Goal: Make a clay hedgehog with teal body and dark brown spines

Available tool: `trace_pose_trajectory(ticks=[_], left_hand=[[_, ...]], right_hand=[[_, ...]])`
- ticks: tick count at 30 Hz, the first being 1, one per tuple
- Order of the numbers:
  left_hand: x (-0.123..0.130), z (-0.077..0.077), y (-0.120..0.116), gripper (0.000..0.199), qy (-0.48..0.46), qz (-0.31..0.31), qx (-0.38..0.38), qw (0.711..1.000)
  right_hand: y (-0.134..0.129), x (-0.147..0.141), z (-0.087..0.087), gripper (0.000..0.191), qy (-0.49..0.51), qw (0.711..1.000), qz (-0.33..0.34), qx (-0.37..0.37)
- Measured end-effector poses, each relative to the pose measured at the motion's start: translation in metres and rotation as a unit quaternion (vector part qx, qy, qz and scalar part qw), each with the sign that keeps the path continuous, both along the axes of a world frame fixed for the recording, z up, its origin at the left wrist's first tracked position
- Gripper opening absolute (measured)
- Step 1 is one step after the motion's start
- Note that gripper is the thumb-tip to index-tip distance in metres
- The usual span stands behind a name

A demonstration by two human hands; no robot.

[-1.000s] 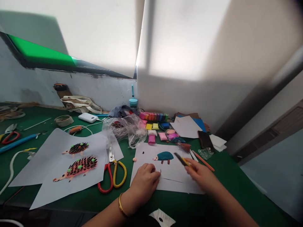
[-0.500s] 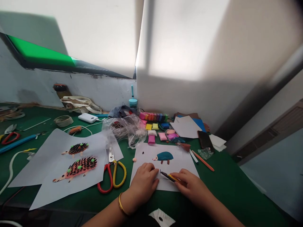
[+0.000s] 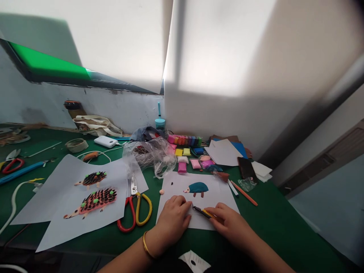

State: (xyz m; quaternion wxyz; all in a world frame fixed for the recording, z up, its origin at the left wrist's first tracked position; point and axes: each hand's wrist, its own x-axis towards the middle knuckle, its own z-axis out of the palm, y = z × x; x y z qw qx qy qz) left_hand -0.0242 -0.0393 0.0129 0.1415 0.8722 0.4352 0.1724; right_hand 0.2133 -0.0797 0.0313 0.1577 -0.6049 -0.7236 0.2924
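A white sheet (image 3: 218,185) lies on the green table, bearing a blue clay hedgehog (image 3: 198,187) with a pale snout and brown legs. My left hand (image 3: 174,217) rests on the sheet's lower left, fingers bent together; a small dark thread-like piece is at its fingertips, its hold too small to make out. My right hand (image 3: 227,223) is closed around a yellow and black cutter (image 3: 207,213), whose tip points left at that dark piece. A black dot and a small pale clay ball (image 3: 162,192) sit left of the hedgehog.
Red-and-yellow scissors (image 3: 134,212) and sheets with two spiny clay hedgehogs (image 3: 96,201) lie left. Behind are a plastic bag (image 3: 153,155) and colored clay packets (image 3: 182,167). A phone (image 3: 247,169) and orange stick (image 3: 247,195) lie right; a torn white scrap (image 3: 200,261) is nearest me.
My left fingertips have shifted very slightly to the right, closer to the cutter's tip. Everything else looks the same.
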Motion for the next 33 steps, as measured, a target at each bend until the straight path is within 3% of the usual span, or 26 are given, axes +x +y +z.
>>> trace_pose_trajectory(ticks=[4,10,19,26,33], left_hand=[[0.001,0.002,-0.001,0.047,0.01,-0.005,0.004,1.0],[0.001,0.003,-0.002,0.044,0.018,-0.002,0.007,1.0],[0.001,-0.001,-0.001,0.044,0.017,0.003,0.008,1.0],[-0.001,0.003,-0.002,0.02,-0.002,-0.004,0.006,1.0],[0.0,0.003,-0.003,0.027,0.008,-0.022,0.035,0.999]], right_hand=[[-0.001,-0.003,0.003,0.036,-0.041,0.999,0.0,0.019],[-0.001,-0.004,0.007,0.036,-0.069,0.997,0.013,0.044],[-0.006,0.006,0.013,0.037,-0.064,0.998,0.003,0.002],[-0.002,0.004,0.008,0.036,-0.028,0.999,-0.005,0.016],[0.007,0.004,0.006,0.035,-0.045,0.998,0.006,0.035]])
